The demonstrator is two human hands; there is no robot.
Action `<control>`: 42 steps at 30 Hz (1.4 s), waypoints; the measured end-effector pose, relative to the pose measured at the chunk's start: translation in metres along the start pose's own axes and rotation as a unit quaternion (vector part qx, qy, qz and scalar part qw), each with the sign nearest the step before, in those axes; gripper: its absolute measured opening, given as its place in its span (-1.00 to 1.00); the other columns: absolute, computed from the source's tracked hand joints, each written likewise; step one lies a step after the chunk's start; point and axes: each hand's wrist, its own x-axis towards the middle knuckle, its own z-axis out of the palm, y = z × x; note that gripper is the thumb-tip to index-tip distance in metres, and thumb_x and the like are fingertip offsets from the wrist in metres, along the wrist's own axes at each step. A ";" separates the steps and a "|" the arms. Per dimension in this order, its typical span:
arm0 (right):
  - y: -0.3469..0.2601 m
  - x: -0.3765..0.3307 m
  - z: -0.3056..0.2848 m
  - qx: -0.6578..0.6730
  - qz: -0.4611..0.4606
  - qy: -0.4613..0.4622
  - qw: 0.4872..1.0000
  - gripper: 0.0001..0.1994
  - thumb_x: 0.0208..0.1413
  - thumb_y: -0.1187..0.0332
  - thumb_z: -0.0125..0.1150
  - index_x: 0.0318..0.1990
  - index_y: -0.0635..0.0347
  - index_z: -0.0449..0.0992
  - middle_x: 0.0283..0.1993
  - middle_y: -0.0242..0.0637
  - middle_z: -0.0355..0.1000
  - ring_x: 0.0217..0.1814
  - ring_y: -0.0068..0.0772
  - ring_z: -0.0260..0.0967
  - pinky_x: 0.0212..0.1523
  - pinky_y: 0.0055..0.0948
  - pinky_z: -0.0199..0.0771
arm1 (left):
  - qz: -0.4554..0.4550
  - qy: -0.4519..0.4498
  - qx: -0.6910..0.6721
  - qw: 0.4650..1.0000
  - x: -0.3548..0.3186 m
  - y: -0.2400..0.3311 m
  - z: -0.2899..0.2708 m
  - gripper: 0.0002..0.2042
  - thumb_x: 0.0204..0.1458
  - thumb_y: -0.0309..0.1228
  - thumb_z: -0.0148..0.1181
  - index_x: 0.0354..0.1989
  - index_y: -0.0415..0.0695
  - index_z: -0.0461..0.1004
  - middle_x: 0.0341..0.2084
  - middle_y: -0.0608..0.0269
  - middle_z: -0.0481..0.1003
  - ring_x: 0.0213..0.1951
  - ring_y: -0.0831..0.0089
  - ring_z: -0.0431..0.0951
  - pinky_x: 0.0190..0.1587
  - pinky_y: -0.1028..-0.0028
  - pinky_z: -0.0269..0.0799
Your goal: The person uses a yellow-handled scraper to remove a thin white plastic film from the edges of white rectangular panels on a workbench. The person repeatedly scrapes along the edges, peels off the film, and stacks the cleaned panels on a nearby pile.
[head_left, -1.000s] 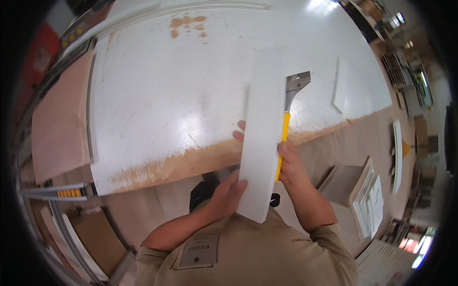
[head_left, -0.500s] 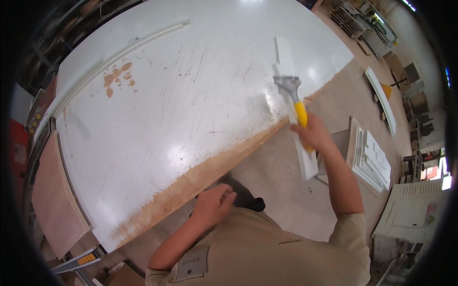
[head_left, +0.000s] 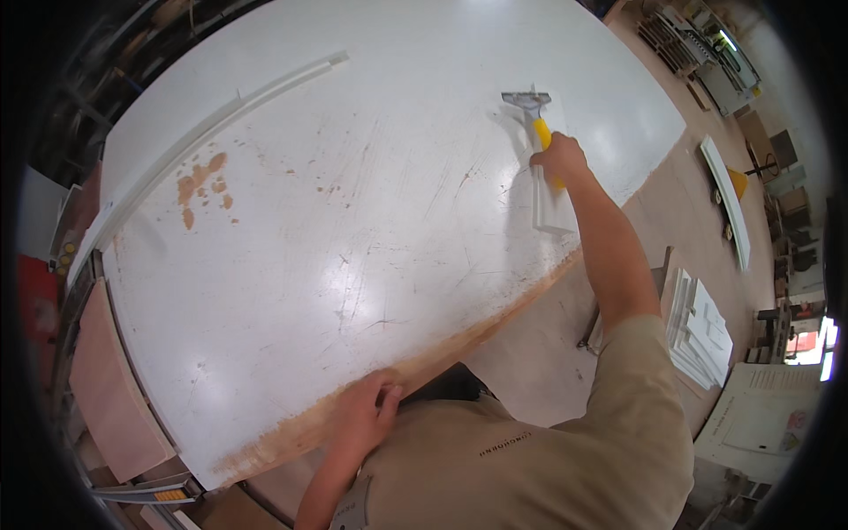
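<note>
1. Yellow-handled, the scraper (head_left: 541, 132) sat in our right hand (head_left: 564, 159), our fingers clamped around its grip.
2. We had it over the white board (head_left: 556, 208), which lay on the right part of the white worktop (head_left: 415, 256); we could not tell whether the blade touched.
3. Our left hand (head_left: 364, 412) was near the worktop's worn brown edge, its fingers curled; we could not tell whether their tips met.

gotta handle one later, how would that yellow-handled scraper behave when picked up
The scraper is probably stiff, given its metallic-looking head. That wide head may make it front-heavy and probably keeps it from rolling.
</note>
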 end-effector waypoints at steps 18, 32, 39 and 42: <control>0.010 0.002 -0.008 0.032 0.005 -0.026 0.999 -0.46 -0.12 0.13 0.44 -0.04 0.35 0.55 0.07 0.15 0.40 0.03 -0.07 0.47 0.02 -0.24 0.52 | 0.177 -0.040 0.086 0.980 0.106 0.047 0.020 -0.86 0.06 -0.43 0.29 -0.28 -0.14 0.45 -0.50 0.17 0.52 -0.49 0.24 0.59 -0.47 0.34 0.46; 0.007 -0.133 0.012 0.822 -0.150 -0.232 0.499 -0.24 -0.05 0.14 0.27 0.33 0.24 0.20 0.15 0.23 0.40 0.08 -0.01 0.50 0.04 -0.14 0.59 | -0.062 -0.201 -0.330 0.920 0.189 0.123 0.076 -0.47 0.19 -0.19 0.25 0.17 -0.32 0.31 -0.15 0.16 0.53 -0.20 0.45 0.54 -0.14 0.46 0.47; 0.023 -0.154 -0.013 0.760 -0.014 -0.203 0.618 -0.49 -0.02 0.44 0.35 0.11 0.32 0.33 -0.06 -0.16 0.45 -0.03 -0.35 0.46 0.00 -0.33 0.52 | -0.168 -0.232 -0.452 0.845 0.185 0.135 0.090 -0.59 0.11 -0.25 0.33 0.00 -0.30 0.44 -0.29 0.22 0.53 -0.31 0.53 0.50 -0.33 0.49 0.43; 0.032 -0.153 -0.022 0.737 0.008 -0.204 0.644 -0.50 -0.02 0.46 0.37 0.09 0.32 0.34 -0.07 -0.18 0.45 -0.04 -0.37 0.46 -0.01 -0.34 0.51 | -0.159 -0.185 -0.470 0.848 0.190 0.134 0.105 -0.59 0.09 -0.29 0.35 0.01 -0.26 0.42 -0.25 0.23 0.51 -0.32 0.52 0.50 -0.36 0.47 0.42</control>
